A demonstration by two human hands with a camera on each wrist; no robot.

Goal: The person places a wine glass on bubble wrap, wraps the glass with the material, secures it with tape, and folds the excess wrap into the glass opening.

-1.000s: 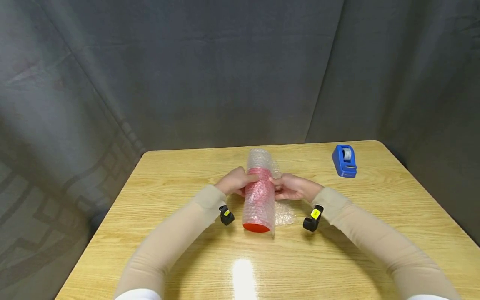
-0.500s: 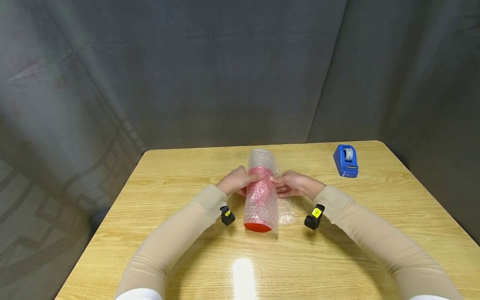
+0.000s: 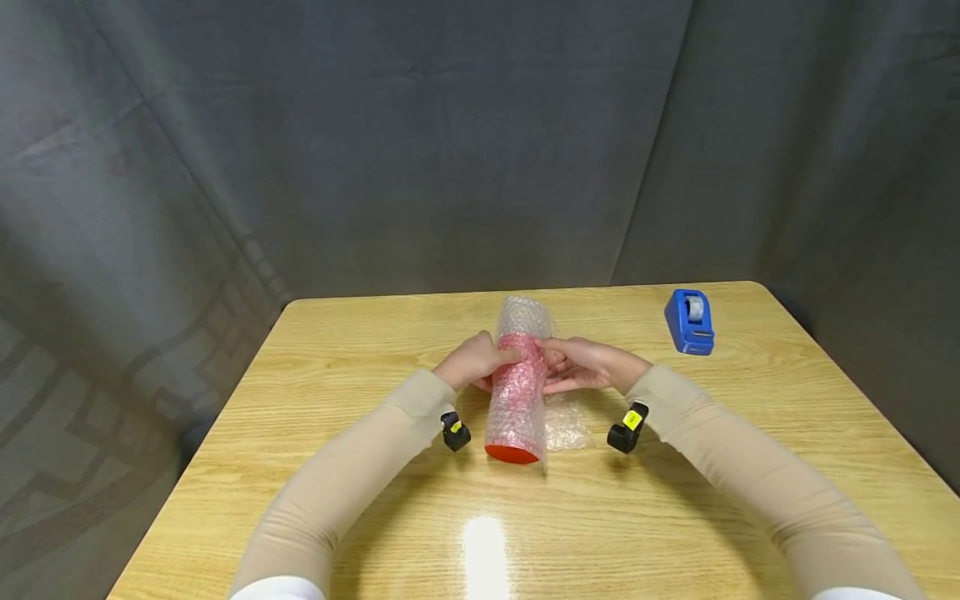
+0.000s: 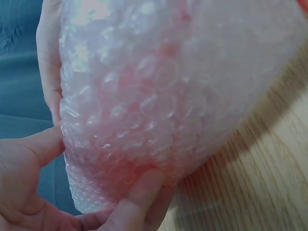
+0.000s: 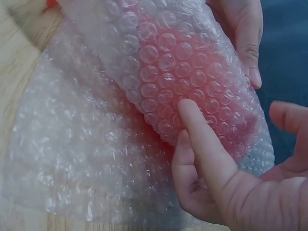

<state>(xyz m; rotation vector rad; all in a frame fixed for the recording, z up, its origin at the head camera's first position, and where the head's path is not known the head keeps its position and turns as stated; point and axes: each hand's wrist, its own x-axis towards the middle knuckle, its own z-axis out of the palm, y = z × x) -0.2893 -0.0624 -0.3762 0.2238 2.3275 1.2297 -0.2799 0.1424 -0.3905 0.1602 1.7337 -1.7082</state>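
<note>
Because a cylinder can roll, the left hand (image 3: 474, 360) curls its grip round the bubble-wrapped roll (image 3: 519, 392), thumb on top, seemingly to steady it. The roll lies lengthwise on the worktop (image 3: 360, 508), red end (image 3: 512, 454) nearest. At its right a loose flap (image 3: 570, 427) spreads flat. The right hand (image 3: 588, 364) has its grip parted, fingers touching the wrap, likely keeping it snug; thumb contact unclear. Tape dispenser (image 3: 689, 322) stands beyond, well apart, out of the way.

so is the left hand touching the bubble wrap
Touching: the head view shows the left hand against the bubble wrap, its thumb lying across it.
</note>
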